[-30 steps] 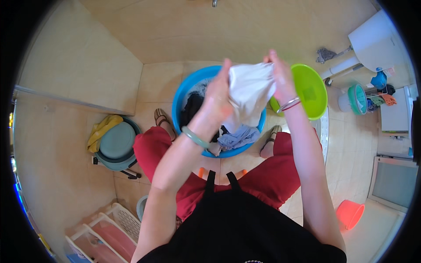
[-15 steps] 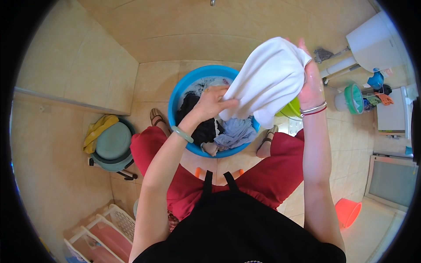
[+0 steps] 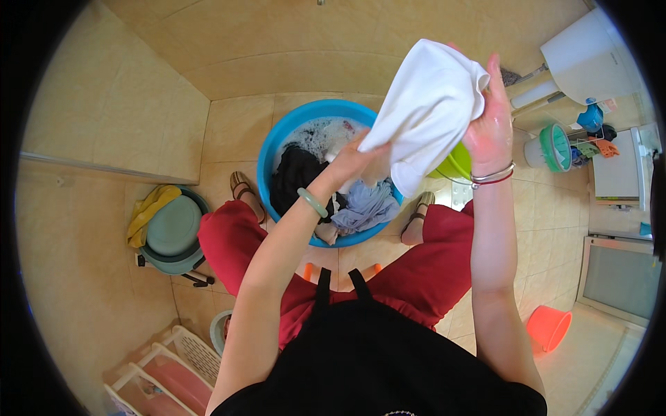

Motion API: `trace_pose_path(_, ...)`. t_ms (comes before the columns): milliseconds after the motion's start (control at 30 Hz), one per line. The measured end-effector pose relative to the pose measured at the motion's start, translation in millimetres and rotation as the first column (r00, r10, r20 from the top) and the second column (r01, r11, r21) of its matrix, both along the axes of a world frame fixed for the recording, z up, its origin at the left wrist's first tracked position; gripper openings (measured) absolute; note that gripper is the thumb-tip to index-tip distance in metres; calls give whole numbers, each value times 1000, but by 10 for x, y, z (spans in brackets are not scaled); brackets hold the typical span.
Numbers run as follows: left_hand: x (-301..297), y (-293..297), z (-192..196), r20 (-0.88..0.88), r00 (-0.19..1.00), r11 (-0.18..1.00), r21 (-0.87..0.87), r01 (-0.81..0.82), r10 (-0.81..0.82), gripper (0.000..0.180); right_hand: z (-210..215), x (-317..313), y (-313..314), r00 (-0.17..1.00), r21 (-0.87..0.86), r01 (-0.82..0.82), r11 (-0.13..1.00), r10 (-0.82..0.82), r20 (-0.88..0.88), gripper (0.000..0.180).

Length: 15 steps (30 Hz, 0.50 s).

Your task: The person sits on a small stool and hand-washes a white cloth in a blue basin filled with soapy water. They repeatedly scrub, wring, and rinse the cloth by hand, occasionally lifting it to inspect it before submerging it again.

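Note:
A smooth white cloth (image 3: 427, 114) hangs folded between my two hands, above the right side of a blue basin (image 3: 277, 121). My left hand (image 3: 355, 166) pinches its lower left edge between thumb and fingers. On the other side, my right hand (image 3: 491, 132) holds the cloth against its upturned palm; the thumb points up and the other fingers are mostly hidden behind the fabric. Inside the basin is sudsy water (image 3: 322, 135) with a black garment (image 3: 295, 177) and a light blue garment (image 3: 368, 208).
A lime-green bucket (image 3: 458, 163) stands right of the basin, partly hidden by my right arm. To the left are stacked grey-green basins (image 3: 173, 225) with a yellow cloth (image 3: 147, 211) over them. A pink-orange bucket (image 3: 549, 327) sits lower right, and a white rack (image 3: 163, 360) lower left.
My left hand has shifted right and pulled in along the cloth. The cloth is now bunched narrower and its lower corner has moved left. My right hand stays at its other end.

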State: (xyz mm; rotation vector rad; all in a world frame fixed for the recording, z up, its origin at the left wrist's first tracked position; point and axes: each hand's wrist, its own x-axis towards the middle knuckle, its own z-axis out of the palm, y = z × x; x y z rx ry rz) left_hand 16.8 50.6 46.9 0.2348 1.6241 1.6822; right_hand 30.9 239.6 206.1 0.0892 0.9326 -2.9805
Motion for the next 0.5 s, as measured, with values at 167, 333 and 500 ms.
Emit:
trace_pose_path(167,69,88,-58,617,787,507,677,-533,4,52,-611,-56,230,995,180,58,982,-71,67,74)
trace_pose_path(333,14,180,243,672,740,404,685,-606,-30,48,-1614,266,308,968,578,-65,813,-89,234,74)
trace_pose_path(500,5,378,166,651,756,535,615,-579,68,42,-1632,470,-93,949,-197,-250,948,280,142,67)
